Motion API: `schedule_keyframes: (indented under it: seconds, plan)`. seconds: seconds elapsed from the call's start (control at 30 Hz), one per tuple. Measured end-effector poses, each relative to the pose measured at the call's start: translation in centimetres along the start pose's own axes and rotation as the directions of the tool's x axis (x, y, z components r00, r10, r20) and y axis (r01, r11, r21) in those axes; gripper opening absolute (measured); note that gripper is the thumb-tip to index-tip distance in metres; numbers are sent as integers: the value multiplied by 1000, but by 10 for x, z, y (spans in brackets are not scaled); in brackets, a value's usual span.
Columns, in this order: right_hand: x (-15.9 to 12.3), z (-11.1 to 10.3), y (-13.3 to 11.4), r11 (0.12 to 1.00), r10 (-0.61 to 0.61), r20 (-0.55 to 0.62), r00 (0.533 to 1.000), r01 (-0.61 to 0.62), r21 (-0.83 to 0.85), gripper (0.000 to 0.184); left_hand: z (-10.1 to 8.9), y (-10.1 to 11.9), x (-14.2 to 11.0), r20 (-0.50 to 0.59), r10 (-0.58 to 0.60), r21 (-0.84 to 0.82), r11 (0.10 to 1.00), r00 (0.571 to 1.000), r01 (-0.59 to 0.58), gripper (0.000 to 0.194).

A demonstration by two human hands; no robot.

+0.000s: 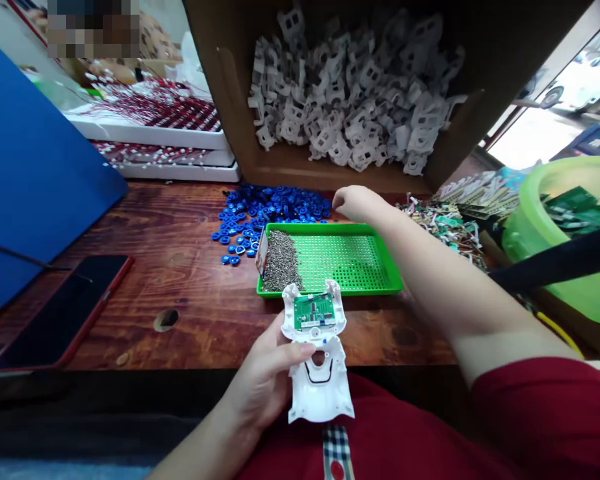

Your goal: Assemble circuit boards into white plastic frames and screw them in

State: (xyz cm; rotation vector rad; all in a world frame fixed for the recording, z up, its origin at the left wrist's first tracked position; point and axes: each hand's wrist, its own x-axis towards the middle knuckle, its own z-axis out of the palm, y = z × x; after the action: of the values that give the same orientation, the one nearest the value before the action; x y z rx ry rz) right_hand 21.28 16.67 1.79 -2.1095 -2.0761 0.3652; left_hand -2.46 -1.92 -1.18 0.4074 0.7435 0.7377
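My left hand (273, 370) grips a white plastic housing (323, 393) at its left side, with the thumb across the middle. A green circuit board (314, 312) sits in the housing's upper part. The lower part has a round hole and a black curved line. My right hand (355, 202) is stretched forward beyond the green tray, at the right edge of a heap of small blue plastic parts (280, 203). Its fingers curl downward, and their tips are mostly hidden. Whether a blue part is between them I cannot see.
A green perforated tray (393, 283) has small metal screws (281, 257) at its left end. Behind stands a cardboard box (230, 100) of white plastic parts. A phone (63, 313) lies left. Wired parts (445, 223) and a light-green tub (535, 213) with circuit boards stand right.
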Motion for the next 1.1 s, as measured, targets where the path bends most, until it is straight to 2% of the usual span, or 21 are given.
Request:
schedule_keyframes:
  seconds: [0.1,0.17,0.27,0.4,0.5,0.7,0.9,1.0,1.1]
  plan:
    - [30,14,1,999,9,90,996,-5,-50,18,-9,-3,-4,29,35,-44,998,999,-34,35]
    - [37,22,1,998,25,116,993,-18,-60,25,-13,-3,-6,8,44,-49,998,999,-43,30]
    - [38,30,2,998,46,123,991,-40,-49,25,-14,-4,-6,-21,21,-59,998,1000,-22,27]
    - [33,32,4,998,67,109,992,-68,4,18,-11,-6,-4,-9,32,-140,990,999,-33,41]
    - [27,30,8,994,72,111,991,-80,73,22,-10,-10,-3,11,61,-164,985,998,-58,52]
    - [19,29,14,974,80,122,989,-103,200,27,-10,-19,-3,-41,160,-65,985,986,-162,53]
    - [21,33,9,973,117,78,990,-130,193,21,-16,-22,-8,95,181,63,980,979,-188,70]
    - [11,21,0,977,128,35,991,-133,167,19,-20,-24,-9,130,189,94,975,973,-202,76]
    - [-31,-1,-18,982,81,-110,991,-60,180,24,-20,-25,-9,138,175,91,978,975,-189,78]
